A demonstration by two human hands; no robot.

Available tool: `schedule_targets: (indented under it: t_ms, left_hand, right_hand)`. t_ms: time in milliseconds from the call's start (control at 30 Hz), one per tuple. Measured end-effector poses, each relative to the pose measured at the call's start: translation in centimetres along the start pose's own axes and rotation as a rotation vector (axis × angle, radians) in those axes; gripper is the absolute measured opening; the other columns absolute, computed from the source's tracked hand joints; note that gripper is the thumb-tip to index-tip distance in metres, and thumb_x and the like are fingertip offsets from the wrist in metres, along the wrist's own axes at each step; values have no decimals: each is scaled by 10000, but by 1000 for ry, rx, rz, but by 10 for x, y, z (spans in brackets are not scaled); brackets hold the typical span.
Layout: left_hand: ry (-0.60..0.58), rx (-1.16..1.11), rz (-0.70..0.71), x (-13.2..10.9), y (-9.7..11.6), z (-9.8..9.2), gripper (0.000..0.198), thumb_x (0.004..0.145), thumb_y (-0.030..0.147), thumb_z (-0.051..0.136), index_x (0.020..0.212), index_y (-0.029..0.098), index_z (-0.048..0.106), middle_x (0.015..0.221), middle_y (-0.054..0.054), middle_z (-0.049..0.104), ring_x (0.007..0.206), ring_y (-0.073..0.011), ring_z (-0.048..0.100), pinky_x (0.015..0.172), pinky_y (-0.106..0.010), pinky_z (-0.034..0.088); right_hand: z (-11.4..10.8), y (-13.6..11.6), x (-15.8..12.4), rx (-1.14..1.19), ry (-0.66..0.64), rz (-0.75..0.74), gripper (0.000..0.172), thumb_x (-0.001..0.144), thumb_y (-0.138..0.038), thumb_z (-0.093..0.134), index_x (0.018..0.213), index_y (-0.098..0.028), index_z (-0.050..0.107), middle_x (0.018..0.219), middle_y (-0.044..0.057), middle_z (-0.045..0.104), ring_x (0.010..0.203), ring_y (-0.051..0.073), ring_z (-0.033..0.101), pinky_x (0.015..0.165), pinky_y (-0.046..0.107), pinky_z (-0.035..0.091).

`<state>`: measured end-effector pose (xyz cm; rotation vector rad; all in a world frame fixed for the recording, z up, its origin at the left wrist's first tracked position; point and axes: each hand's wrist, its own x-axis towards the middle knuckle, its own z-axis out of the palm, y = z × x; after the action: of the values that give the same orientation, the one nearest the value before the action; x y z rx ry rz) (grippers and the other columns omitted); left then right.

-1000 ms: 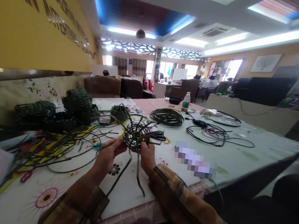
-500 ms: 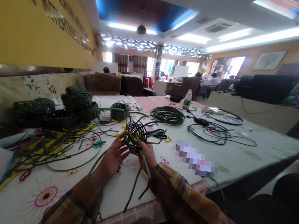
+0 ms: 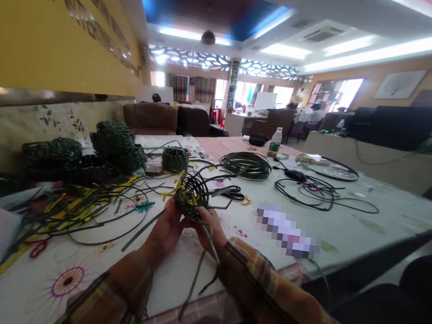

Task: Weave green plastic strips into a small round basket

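Note:
A round weave of dark green strips [image 3: 192, 193] with yellow bits at its middle is held up above the near part of the table, loose strip ends sticking out and hanging down. My left hand [image 3: 167, 228] grips its lower left edge. On the lower right edge, my right hand [image 3: 208, 226] is closed, with the thumb on the strips. Black-handled scissors [image 3: 231, 192] lie just behind to the right. Beyond the weave stands a small dark green woven basket [image 3: 174, 159].
Loose green and yellow strips [image 3: 84, 202] and woven green pieces [image 3: 115, 144] cover the left side. Behind are a coil of green strip [image 3: 246, 165] and a bottle [image 3: 275, 142]. A blurred-out object [image 3: 287, 231] lies right. A person sits far back.
The weave has tilted and shifted slightly left with both hands. My left fingers, more spread before, are now closed at its edge. The whole view has shifted a little.

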<state>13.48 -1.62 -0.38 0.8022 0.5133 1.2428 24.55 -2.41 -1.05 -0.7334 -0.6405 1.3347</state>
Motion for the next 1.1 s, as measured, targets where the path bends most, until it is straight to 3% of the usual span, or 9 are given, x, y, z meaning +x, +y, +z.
schedule_targets:
  t_ms: [133,233,333,467,633,767,900,1100]
  left_hand:
    - [91,139,-63,-3,-6,-1,514,821,650,634,1060,196,663,1107,-103,685,980,-205,665,834,-332,557]
    - [106,260,-67,-9,-13,-1,493,727,516,799,1049,162,680,1008,-106,696,847,-195,680,785,-330,562]
    - [118,368,20,-13,-14,1,501,651,405,876,1041,150,692,949,-70,697,799,-171,665,756,-292,546]
    - [150,407,152,-12,-9,6,497,687,468,834,1047,164,677,959,-61,714,871,-187,674,797,-299,541]
    - [236,349,241,-10,-3,9,477,685,504,810,972,155,654,856,-42,716,835,-199,692,810,-344,558]
    - [239,245,272,-15,1,15,412,709,450,787,963,145,677,948,-71,745,947,-223,700,904,-374,541]
    - [221,20,194,-16,4,16,305,715,361,782,885,118,709,910,-91,767,890,-209,715,848,-333,555]
    - [183,-98,71,-10,6,9,130,780,220,745,864,125,714,847,-50,765,766,-147,709,741,-255,577]
  right_hand:
    - [-5,-9,12,61,122,-75,175,615,-182,646,773,-172,570,644,-9,644,511,112,573,463,219,508]
    - [-9,-16,19,90,207,-138,212,608,-176,637,795,-190,538,688,-24,641,548,110,591,518,236,544]
    - [-7,-19,18,97,244,-194,277,616,-200,654,859,-208,522,746,-33,651,586,122,622,566,267,575]
    - [-1,-17,8,63,200,-246,400,639,-246,704,984,-236,500,843,-30,678,662,152,669,582,285,585]
    - [2,-13,-2,-12,71,-255,332,717,-291,679,998,-224,513,930,7,694,744,162,682,621,301,600]
    - [2,-11,-2,-6,103,-232,254,687,-245,641,920,-197,552,881,16,694,716,162,671,610,295,594]
    - [-2,-8,4,62,113,-172,213,662,-189,617,867,-194,561,800,-6,693,662,143,649,615,277,578]
    - [-9,-5,9,109,-21,39,144,691,-115,602,827,-161,616,745,14,701,662,140,645,609,244,553]
